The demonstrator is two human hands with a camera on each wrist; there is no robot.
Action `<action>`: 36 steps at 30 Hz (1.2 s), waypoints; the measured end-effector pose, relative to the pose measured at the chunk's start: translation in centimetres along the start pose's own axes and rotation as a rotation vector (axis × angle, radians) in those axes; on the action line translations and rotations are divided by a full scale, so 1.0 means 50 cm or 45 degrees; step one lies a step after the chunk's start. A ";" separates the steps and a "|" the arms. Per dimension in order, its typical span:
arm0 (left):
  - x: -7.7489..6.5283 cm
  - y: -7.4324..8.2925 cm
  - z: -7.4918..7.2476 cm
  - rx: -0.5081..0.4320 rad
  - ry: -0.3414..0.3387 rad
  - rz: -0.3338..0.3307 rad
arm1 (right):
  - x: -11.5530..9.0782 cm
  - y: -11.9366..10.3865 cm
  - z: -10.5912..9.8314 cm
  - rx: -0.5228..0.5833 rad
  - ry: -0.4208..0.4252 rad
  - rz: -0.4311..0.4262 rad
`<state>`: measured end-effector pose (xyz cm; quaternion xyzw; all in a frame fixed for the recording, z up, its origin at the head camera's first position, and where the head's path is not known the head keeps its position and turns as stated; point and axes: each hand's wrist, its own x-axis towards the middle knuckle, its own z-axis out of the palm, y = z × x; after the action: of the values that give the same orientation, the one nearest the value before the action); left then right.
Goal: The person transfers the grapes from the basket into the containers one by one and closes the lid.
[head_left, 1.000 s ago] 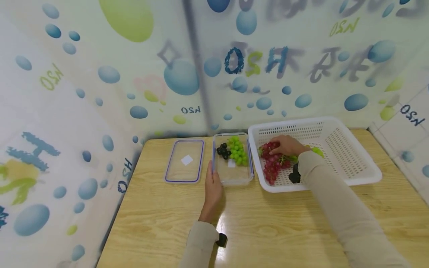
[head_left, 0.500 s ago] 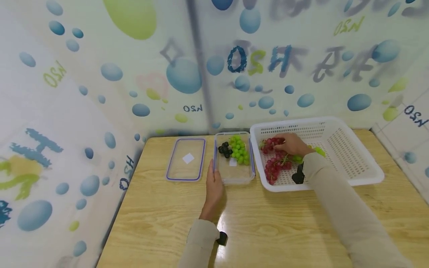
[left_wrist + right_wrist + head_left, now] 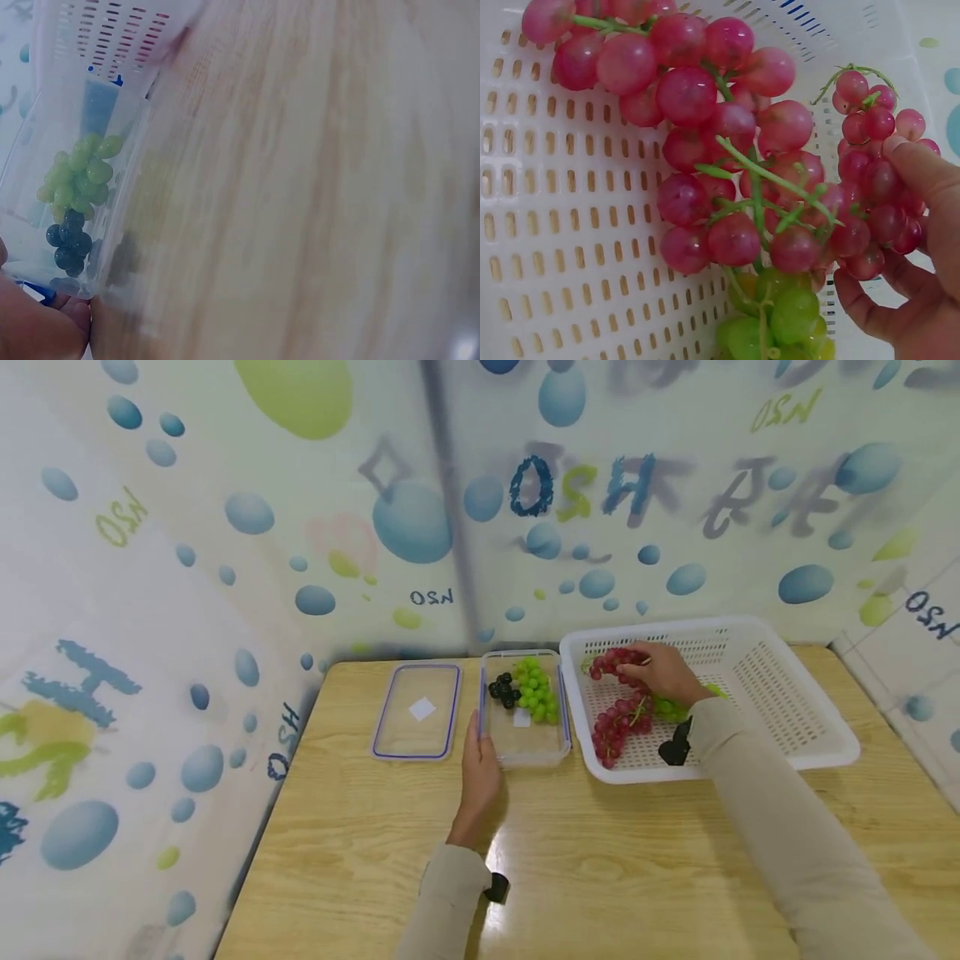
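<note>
My right hand (image 3: 666, 675) pinches a small bunch of red grapes (image 3: 881, 184) between thumb and fingers, above the floor of the white basket (image 3: 817, 710). A larger bunch of red grapes (image 3: 697, 112) lies in the basket beside it, and green grapes (image 3: 784, 319) lie partly under its stems. My left hand (image 3: 480, 781) rests along the left side of a clear plastic box (image 3: 525, 750), its fingers fairly straight. Inside the box are a bunch of green grapes (image 3: 537, 692) and a small cluster of black grapes (image 3: 504, 691).
Left of the box lies a clear lid (image 3: 401, 739) with a blue seal, flat on the wooden table (image 3: 360, 852). The basket stands close against the box's right side. A patterned wall covering (image 3: 337, 593) rises behind the table's back edge.
My right hand has lifted the small bunch of red grapes away from the larger bunch, up toward the basket's back left. My left hand stays at the box.
</note>
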<state>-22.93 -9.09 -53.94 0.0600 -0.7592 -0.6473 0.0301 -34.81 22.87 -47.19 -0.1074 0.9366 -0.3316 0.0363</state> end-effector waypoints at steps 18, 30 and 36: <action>-0.002 0.005 0.007 -0.034 -0.003 -0.053 | -0.010 -0.068 -0.055 0.427 0.221 0.136; -0.004 0.000 0.011 -0.092 -0.028 -0.062 | -0.016 -0.119 -0.060 0.517 0.214 0.116; -0.006 0.001 0.003 -0.059 0.016 -0.066 | -0.005 -0.151 -0.049 0.607 0.162 0.066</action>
<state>-22.67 -8.89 -53.94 0.0831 -0.7420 -0.6650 0.0196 -33.58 18.72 -40.54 -0.0508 0.8348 -0.5482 0.0101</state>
